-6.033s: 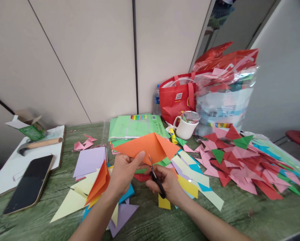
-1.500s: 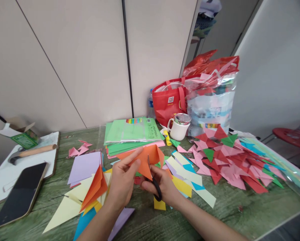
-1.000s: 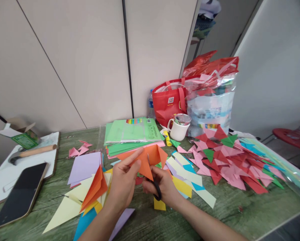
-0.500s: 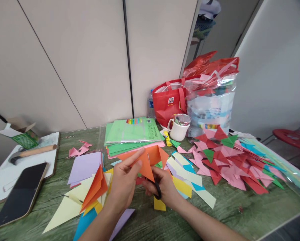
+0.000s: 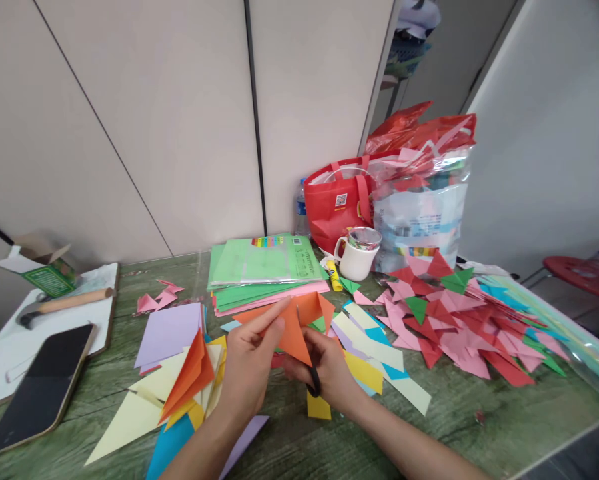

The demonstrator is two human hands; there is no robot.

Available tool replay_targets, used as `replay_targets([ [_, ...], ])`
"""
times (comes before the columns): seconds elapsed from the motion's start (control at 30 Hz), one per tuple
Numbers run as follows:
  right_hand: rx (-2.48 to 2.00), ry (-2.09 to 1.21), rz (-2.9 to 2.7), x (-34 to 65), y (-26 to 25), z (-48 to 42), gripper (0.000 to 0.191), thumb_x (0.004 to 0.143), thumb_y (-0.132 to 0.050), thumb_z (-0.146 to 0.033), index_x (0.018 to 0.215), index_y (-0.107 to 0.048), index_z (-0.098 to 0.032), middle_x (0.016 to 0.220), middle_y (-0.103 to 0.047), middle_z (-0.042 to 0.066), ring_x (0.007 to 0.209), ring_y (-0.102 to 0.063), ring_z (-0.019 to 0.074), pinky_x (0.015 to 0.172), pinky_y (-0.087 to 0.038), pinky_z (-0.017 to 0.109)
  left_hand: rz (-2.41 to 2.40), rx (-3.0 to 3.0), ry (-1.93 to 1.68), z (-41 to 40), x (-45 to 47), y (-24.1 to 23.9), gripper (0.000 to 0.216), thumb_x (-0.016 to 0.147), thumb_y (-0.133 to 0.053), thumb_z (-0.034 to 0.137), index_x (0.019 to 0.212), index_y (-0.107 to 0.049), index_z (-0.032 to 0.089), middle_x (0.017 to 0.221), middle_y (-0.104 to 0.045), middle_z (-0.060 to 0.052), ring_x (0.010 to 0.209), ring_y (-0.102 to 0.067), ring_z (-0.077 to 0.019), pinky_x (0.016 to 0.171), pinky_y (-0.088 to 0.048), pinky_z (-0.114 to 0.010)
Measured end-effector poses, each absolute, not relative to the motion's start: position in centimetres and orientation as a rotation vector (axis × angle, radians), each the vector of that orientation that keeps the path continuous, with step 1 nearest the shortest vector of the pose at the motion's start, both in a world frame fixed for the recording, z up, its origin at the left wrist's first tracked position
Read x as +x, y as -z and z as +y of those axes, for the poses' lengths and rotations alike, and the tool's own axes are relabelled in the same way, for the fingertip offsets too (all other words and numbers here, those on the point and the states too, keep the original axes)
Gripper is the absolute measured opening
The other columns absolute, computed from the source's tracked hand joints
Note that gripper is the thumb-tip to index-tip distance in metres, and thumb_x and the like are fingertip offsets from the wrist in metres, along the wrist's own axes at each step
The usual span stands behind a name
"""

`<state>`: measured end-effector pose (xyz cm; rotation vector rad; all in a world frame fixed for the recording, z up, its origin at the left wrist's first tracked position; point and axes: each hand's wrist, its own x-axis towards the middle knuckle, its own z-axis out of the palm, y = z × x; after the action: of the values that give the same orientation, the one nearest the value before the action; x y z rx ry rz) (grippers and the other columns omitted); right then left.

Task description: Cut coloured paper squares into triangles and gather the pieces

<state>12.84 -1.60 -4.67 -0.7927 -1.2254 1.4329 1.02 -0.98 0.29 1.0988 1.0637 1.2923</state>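
Observation:
An orange sheet of paper point(image 5: 293, 339), folded, is pinched between the thumb and fingers of my left hand point(image 5: 252, 357). Its right part stands up and bends away. My right hand point(image 5: 324, 370) is closed round a pair of scissors point(image 5: 313, 379) with black handles; a bit of blade shows at the paper, and the rest is hidden behind it. Left of my left hand lie folded orange sheets point(image 5: 192, 370) on cream, yellow and blue paper. Beside my right hand are cut strips point(image 5: 369, 340) in cream, blue and yellow.
Folded pink, red and green pieces point(image 5: 459, 320) pile up at the right. Behind stand a white mug point(image 5: 355, 260), a red bag point(image 5: 329, 213) and packs of green paper point(image 5: 264, 261). A phone point(image 5: 42, 387) and a hammer point(image 5: 64, 303) lie left, near lilac squares point(image 5: 167, 333).
Both hands stay in almost the same place. The orange paper's right part and the scissors have shifted very slightly.

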Motion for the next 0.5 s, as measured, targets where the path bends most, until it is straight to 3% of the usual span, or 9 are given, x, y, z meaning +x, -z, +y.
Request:
replay_targets([
  [0.33, -0.752, -1.459, -1.178, 13.00, 4.92, -1.66, 0.028, 0.061, -0.076, -0.023, 0.077, -0.054, -0.020, 0.067, -0.060, -0.004, 0.053, -0.051, 0.0092, 0.050, -0.042, 0.019, 1.027, 1.189, -1.289, -0.90, 0.85, -0.18, 0.032, 0.076, -0.063, 0.029, 0.108, -0.066, 0.023, 0.109, -0.067, -0.004, 0.104, -0.059, -0.0203, 0.087, -0.046, -0.025],
  [0.5, -0.760, -1.474, -1.151, 13.08, 4.50, -1.68, 0.028, 0.060, -0.077, -0.020, 0.075, -0.053, -0.019, 0.056, -0.055, -0.006, 0.048, -0.048, 0.0077, 0.046, -0.040, 0.017, 1.002, 1.166, -1.280, -0.84, 0.86, -0.34, 0.035, 0.076, -0.063, 0.028, 0.110, -0.064, 0.023, 0.106, -0.069, -0.004, 0.093, -0.063, -0.0190, 0.078, -0.052, -0.024],
])
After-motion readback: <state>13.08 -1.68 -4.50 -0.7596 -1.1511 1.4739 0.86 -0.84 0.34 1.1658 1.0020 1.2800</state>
